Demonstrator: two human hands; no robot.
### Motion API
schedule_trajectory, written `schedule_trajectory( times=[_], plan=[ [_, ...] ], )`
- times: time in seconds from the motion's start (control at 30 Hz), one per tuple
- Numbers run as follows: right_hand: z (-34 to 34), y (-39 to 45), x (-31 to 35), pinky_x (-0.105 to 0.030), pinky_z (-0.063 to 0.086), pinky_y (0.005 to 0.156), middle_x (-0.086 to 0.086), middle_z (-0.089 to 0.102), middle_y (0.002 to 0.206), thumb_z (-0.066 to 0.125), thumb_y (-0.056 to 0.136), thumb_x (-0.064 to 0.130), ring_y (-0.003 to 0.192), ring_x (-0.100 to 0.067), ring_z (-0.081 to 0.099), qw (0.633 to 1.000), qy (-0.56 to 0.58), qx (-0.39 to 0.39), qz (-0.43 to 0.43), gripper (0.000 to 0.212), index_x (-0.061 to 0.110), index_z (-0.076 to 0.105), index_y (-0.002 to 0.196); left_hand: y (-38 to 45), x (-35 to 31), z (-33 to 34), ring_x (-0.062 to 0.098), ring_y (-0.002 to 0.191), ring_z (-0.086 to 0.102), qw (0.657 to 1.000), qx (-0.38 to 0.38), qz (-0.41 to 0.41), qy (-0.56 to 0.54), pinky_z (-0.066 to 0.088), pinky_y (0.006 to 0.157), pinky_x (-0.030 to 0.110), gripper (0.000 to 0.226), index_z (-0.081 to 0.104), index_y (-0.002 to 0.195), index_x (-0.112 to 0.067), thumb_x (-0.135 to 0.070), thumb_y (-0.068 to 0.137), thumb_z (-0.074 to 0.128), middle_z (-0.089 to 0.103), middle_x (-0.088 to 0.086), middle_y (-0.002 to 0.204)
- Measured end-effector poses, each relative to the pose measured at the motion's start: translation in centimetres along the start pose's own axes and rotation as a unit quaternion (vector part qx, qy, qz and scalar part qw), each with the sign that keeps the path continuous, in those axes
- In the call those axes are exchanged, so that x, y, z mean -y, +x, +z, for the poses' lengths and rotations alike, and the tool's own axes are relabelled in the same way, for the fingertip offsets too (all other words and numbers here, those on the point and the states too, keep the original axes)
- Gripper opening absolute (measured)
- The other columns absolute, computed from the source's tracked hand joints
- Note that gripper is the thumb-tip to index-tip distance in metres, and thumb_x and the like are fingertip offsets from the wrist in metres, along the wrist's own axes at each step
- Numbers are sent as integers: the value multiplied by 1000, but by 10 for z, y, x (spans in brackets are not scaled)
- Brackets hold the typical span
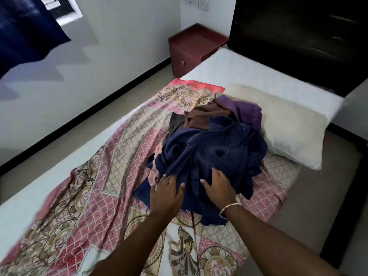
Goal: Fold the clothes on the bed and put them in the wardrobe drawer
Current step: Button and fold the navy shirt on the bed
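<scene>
**Both hands on the heap**

Navy garment (211, 154) tops the crumpled clothes pile (215, 136), mid-bed on the patterned sheet (111, 156). Left hand (166, 193) and right hand (218, 189) press it, fingers spread flat. Pillow (288, 128) at two o'clock, bedside cabinet (191, 50) at twelve.

Low bed with white mattress (235, 70) and dark wooden headboard (298, 36) toward 1 o'clock. Spread over it from 7 to 12 o'clock, a rumpled pink and beige patterned cotton sheet (119, 140). At 2 o'clock, on the mattress, a long cream pillow (288, 126). At the middle, on the sheet and touching the pillow, a heap of crumpled clothes: navy blue garment (209, 154) on top, brown (203, 116) and purple (245, 110) cloth at its 12 o'clock edge
</scene>
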State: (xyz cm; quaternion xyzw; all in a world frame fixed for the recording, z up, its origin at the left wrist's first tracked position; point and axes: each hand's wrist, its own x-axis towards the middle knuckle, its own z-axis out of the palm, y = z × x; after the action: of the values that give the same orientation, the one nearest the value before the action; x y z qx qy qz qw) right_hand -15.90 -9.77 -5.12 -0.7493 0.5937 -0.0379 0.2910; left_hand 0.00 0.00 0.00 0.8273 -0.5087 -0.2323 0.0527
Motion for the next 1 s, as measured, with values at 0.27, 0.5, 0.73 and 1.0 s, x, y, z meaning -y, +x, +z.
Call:
schedule_trajectory(
  times=[0.27, 0.5, 0.73, 1.0],
  plan=[
    [37, 34, 5, -40, 50, 86, -19, 64, 117, 58, 96, 15, 110, -39, 60, 961, 212, 10, 175, 30, 3, 54, 123, 37, -30, 10, 14, 93, 61, 963, 42, -32, -264, 50, 86, 44, 35, 61, 110, -16, -45, 103, 43, 66, -1, 103],
    [29, -25, 16, -39, 52, 95, -5, 70, 116, 53, 94, 15, 111, -21, 64, 863, 491, 108, -47, 29, 12, 65, 120, 68, -34, 17, 32, 105, 64, 815, 114, -211, -528, 51, 97, 49, 20, 59, 103, -16, -20, 88, 72, 68, 10, 112],
    [13, -26, 11, -42, 50, 83, -8, 62, 105, 74, 76, 53, 103, -34, 61, 739, 629, -84, 226, 55, 18, 55, 113, 22, -22, 6, 22, 99, 66, 892, 139, -68, -425, 54, 88, 41, 27, 70, 105, -17, -6, 83, 60, 73, 2, 104],
    [-9, -44, 52, -26, 52, 55, -16, 63, 85, 51, 86, -18, 81, -32, 60, 760, 602, 20, 243, 21, 2, 58, 88, -47, 2, 0, 16, 71, 63, 868, 124, -51, -478, 47, 71, 43, 7, 69, 67, -25, -29, 68, 64, 69, -6, 69]
  ],
)
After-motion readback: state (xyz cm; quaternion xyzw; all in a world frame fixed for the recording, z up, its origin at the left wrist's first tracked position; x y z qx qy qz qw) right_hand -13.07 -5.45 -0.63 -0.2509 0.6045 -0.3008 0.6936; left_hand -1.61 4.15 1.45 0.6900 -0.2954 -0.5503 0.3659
